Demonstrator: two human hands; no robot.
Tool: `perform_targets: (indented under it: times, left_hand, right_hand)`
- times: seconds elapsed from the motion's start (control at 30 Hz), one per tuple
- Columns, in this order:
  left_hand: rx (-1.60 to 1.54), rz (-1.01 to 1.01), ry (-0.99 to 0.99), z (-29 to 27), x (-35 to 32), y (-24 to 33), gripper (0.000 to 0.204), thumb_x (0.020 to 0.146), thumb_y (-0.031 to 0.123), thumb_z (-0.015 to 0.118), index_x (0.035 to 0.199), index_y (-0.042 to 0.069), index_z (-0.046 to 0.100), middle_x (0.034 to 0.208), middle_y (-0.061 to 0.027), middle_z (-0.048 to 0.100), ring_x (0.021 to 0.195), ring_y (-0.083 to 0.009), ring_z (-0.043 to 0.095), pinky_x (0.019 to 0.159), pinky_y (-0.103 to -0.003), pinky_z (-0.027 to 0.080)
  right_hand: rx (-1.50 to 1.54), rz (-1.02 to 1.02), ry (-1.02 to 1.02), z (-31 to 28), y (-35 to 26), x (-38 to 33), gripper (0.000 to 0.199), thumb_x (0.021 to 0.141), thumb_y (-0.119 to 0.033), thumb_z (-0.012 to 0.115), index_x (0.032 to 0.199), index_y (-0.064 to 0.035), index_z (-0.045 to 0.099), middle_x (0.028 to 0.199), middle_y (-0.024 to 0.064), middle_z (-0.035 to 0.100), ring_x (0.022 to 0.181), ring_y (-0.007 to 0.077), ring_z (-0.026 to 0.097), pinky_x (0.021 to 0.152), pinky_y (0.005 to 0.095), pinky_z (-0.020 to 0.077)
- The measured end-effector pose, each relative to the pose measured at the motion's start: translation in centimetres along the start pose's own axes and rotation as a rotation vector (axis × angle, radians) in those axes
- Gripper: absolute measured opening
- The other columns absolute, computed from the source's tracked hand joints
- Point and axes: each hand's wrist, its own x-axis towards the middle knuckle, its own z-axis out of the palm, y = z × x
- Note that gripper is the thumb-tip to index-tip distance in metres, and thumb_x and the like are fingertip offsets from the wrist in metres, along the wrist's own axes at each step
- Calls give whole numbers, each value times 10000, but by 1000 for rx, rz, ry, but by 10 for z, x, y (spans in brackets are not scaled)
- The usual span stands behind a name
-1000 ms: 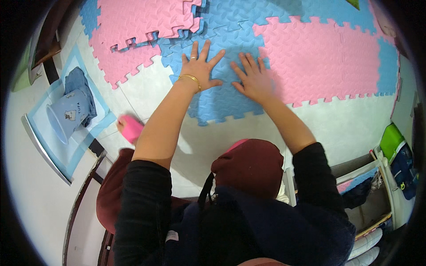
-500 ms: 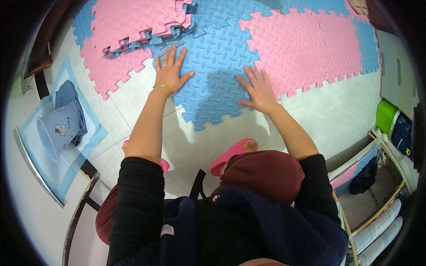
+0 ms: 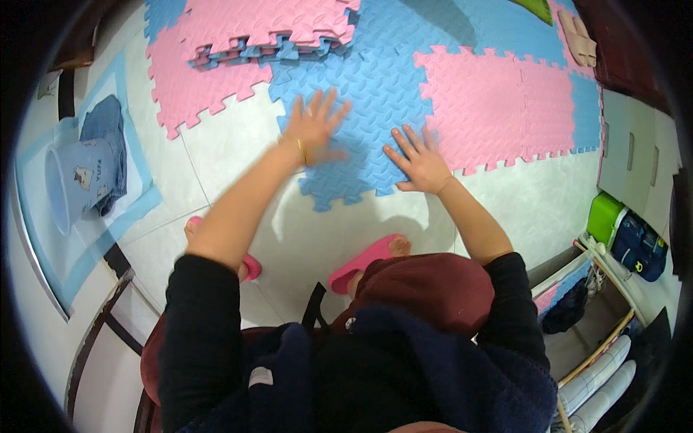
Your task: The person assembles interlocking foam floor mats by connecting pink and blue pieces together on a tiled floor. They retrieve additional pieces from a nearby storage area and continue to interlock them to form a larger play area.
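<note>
A blue foam floor mat tile (image 3: pixel 375 94) with jigsaw edges lies flat on the pale tiled floor in front of me. Over its left part is my left hand (image 3: pixel 315 130), fingers spread and slightly smeared by motion; whether it touches the mat I cannot tell. My right hand (image 3: pixel 422 164) rests at the tile's right edge, fingers stretched out, close to the pink mat tiles (image 3: pixel 476 108) joined on that side. Neither hand holds anything. Beyond my left hand sits a stack of pink and blue tiles (image 3: pixel 274 25), overlapping another pink tile (image 3: pixel 206 90) on the floor.
At the left, a light blue bucket (image 3: pixel 86 177) lies tipped beside folded denim (image 3: pixel 105 130) on a blue-edged pad (image 3: pixel 144 195). Pink slippers (image 3: pixel 354 270) are on my feet. To the right stand a wood-framed rack (image 3: pixel 577 346), a green box (image 3: pixel 605 216) and pale cabinets (image 3: pixel 642 144). Beige slippers (image 3: pixel 577 40) lie far right.
My left hand has lifted or slid rightward and toward me, away from the stack, and is blurred. My right hand stays near the tile's right edge. The whole view has shifted somewhat.
</note>
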Motion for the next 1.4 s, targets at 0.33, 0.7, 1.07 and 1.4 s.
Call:
perform_targets:
  times: [0.33, 0.7, 1.07, 1.4]
  left_hand:
    - [-17, 84, -39, 30, 3, 37, 942, 743, 591, 601, 1456, 153, 167, 1522, -93, 121, 1404, -270, 105, 1093, -533, 143]
    - [-628, -268, 695, -21, 26, -45, 335, 801, 240, 623, 1076, 49, 592, 1177, -136, 558, 1124, -312, 489, 950, -428, 370]
    - [-545, -971, 315, -142, 27, -210, 908, 686, 462, 744, 1341, -13, 332, 1301, -231, 433, 1218, -330, 423, 986, -453, 368]
    - [-545, -1181, 408, -98, 22, -249, 1250, 462, 495, 866, 1394, -16, 207, 1316, -271, 429, 1211, -370, 443, 990, -393, 402]
  right_hand:
    - [138, 138, 104, -6, 17, 37, 809, 757, -563, 583, 1413, -181, 305, 1490, 71, 238, 1372, 277, 205, 1088, 547, 147]
    - [-55, 170, 360, -18, 71, 161, 700, 820, -570, 501, 1393, -201, 342, 1474, 66, 273, 1357, 275, 241, 1095, 526, 150]
    - [-51, 321, 419, -18, 71, 156, 660, 814, -504, 537, 1366, -176, 383, 1451, 83, 301, 1352, 278, 239, 1082, 498, 181]
    - [942, 283, 611, -111, 33, 238, 686, 785, -308, 687, 1330, -24, 381, 1318, 206, 410, 1149, 313, 462, 964, 423, 383]
